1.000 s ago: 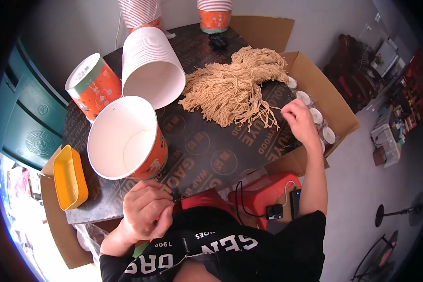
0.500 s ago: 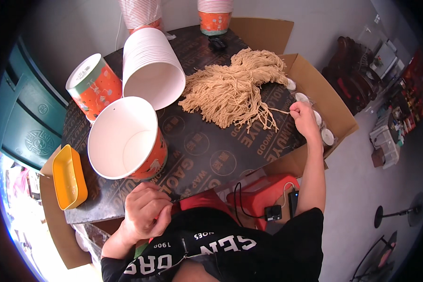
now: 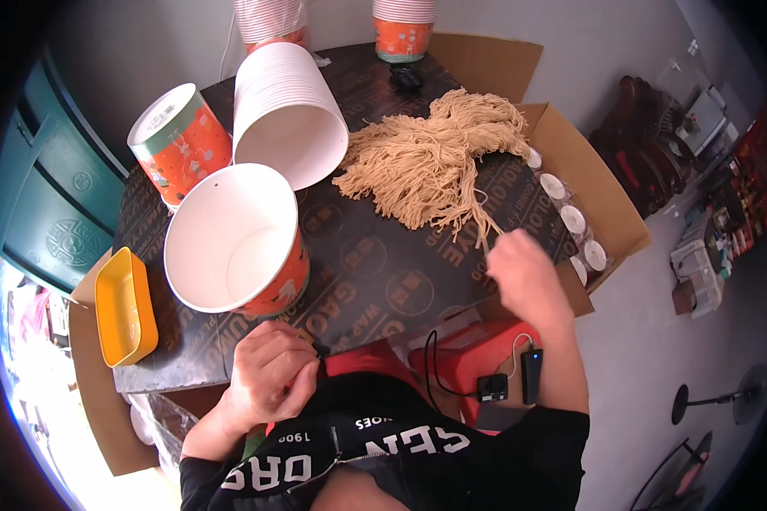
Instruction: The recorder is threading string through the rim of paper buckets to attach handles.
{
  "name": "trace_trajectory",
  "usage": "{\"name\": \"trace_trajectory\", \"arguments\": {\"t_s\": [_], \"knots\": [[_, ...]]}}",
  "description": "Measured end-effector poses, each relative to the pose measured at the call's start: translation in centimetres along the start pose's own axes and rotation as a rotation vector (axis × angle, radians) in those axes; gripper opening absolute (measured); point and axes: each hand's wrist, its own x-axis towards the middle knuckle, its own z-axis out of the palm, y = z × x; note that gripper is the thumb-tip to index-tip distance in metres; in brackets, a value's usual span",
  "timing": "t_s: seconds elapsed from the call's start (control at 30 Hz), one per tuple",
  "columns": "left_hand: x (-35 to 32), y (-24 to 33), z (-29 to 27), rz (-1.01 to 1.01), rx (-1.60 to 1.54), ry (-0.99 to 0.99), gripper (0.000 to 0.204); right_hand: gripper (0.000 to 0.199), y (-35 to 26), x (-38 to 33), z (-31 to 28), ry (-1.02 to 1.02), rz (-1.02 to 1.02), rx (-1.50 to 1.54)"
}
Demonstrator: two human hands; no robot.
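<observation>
Bundle of tan cords (image 3: 435,162) lies loose and spread on the dark printed table (image 3: 358,294), toward its far right side, ahead of the right hand (image 3: 520,268) and a little left of it. Loose ends trail down from the bundle to this hand's fingertips; fingers drawn in narrow, but motion blur hides whether they grip a strand. Left hand (image 3: 273,370) at the near table edge, well apart from the cords, which sit farther out and to its right; fingers folded inward, contents of the fist not visible. Just beyond it, an open paper bucket (image 3: 230,234), mouth tilted toward the viewer. Yellow tray (image 3: 148,328) left of the bucket; open cardboard box (image 3: 614,196) right of the bundle.
</observation>
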Motion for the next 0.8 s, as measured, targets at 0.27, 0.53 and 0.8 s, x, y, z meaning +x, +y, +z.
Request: {"name": "trace_trajectory", "arguments": {"t_s": [0.27,0.53,0.8], "knots": [[-0.9,0.2,-0.2,-0.018,-0.017,0.027,0.013,0.012,-11.6,2.0,1.6,-0.237,-0.468,0.71],[-1.7,0.9,-1.7,-0.103,0.029,0.162,0.009,0.014,-19.2,4.6,2.8,-0.836,-0.297,1.707],[-2.2,2.5,-3.8,-0.62,-0.191,0.227,0.01,0.027,-19.0,7.4,4.1,-0.107,0.196,2.045]]}}
